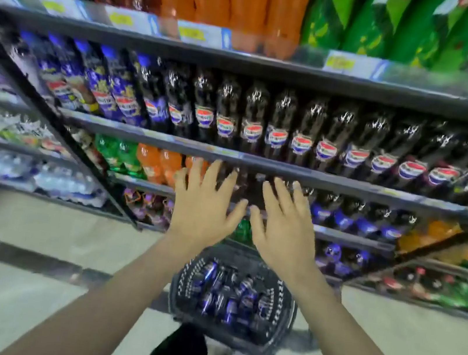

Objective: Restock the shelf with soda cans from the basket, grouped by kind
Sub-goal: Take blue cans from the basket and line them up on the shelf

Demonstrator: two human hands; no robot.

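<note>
Both hands are up in front of the dark metal shelf (259, 163), and both are empty. The left hand (206, 209) and the right hand (286, 228) have their fingers spread wide, holding nothing. The shiny blue soda cans (226, 293) lie jumbled in the black plastic basket (281, 313) on the floor, right below the hands (pointing many ways). Both hands look about as near, so either must go straight down.

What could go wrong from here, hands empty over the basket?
1. The basket sits on the floor right at the person's feet, so a step forward could kick it.
2. The cans lie jumbled, so a grab could knock others around.
3. Left hand and right hand nearly touch and may collide.
</note>
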